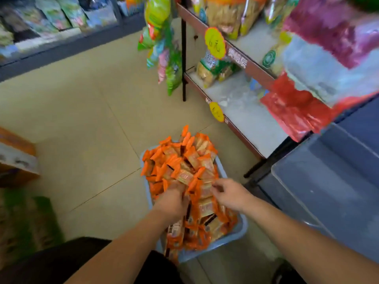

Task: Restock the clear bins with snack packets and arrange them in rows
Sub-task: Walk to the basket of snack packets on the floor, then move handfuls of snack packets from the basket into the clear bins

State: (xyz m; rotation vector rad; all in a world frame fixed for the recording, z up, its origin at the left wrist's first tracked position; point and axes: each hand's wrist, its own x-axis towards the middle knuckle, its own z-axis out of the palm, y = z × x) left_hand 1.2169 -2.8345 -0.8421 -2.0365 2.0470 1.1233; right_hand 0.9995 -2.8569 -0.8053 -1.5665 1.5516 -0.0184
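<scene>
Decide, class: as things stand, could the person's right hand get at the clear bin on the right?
Probably yes. The right hand is at the orange snack packets in the blue basket; the clear bin sits just beyond, with nothing visible between.

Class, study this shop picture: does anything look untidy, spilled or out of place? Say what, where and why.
The orange snack packets are heaped at all angles in the blue tray on the floor, piled above its rim, not in rows. Both hands, left and right, are in the pile. Nothing has spilled onto the floor.
</scene>
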